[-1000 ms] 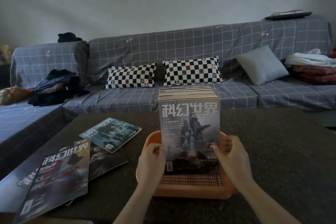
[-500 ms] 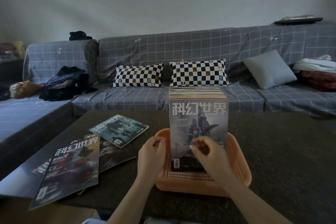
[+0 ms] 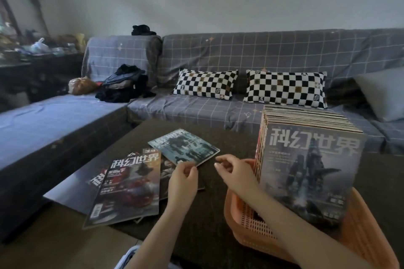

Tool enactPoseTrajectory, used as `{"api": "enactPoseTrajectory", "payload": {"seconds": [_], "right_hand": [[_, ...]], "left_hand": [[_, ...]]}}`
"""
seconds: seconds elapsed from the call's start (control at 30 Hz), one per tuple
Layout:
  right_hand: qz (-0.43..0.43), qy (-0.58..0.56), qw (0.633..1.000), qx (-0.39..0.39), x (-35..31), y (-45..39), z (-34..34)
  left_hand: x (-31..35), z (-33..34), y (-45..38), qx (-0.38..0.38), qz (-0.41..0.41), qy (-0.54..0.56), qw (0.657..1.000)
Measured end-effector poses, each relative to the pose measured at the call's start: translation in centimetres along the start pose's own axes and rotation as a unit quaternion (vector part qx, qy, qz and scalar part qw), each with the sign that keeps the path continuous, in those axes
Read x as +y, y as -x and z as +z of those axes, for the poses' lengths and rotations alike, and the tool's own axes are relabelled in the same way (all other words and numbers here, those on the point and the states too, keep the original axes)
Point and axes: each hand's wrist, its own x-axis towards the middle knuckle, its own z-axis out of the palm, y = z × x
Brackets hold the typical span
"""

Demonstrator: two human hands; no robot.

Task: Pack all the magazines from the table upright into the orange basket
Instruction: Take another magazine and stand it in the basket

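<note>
Several magazines stand upright as one stack inside the orange basket at the right of the dark table. Flat on the table lie a teal-covered magazine, a red-and-dark magazine nearest me, and another magazine mostly hidden under them. My left hand hovers by the near corner of the teal magazine, fingers loosely curled and holding nothing. My right hand hangs just left of the stack, fingers loosely curled, also holding nothing.
The dark table has its left edge near the loose magazines. Behind it runs a grey checked sofa with two checkered cushions, a grey cushion and a pile of dark clothes.
Both hands have left the upright stack and moved left over the table toward the loose magazines. My view has swung left, so the basket now sits at the right.
</note>
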Motion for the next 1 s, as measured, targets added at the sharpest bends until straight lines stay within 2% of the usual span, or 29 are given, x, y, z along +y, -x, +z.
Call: {"api": "enactPoseTrajectory", "payload": {"seconds": [0.13, 0.37, 0.6, 0.67, 0.8, 0.87, 1.0], "right_hand": [[0.031, 0.051, 0.998, -0.038, 0.4, -4.8, 3.0], [0.111, 0.152, 0.977, -0.099, 2.8, -11.8, 7.7], [0.152, 0.264, 0.903, -0.302, 4.3, -15.3, 10.1], [0.149, 0.286, 0.886, -0.334, 4.0, -15.6, 10.2], [0.154, 0.313, 0.869, -0.351, 3.7, -15.9, 10.1], [0.155, 0.316, 0.87, -0.347, 3.9, -15.7, 10.3], [0.164, 0.311, 0.877, -0.328, 3.9, -15.4, 10.6]], "left_hand": [[-2.7, -0.4, -3.1, 0.028, -0.062, -0.007, 0.998], [-5.2, 0.2, -7.2, 0.038, -0.113, -0.009, 0.993], [-5.9, 2.2, -9.6, 0.051, -0.148, 0.026, 0.987], [-5.8, 2.8, -10.4, 0.063, -0.175, 0.043, 0.982], [-5.5, 3.7, -11.8, 0.078, -0.23, 0.077, 0.967], [-5.2, 3.9, -12.5, 0.089, -0.258, 0.064, 0.96], [-4.8, 4.1, -13.4, 0.088, -0.313, 0.106, 0.94]]}}
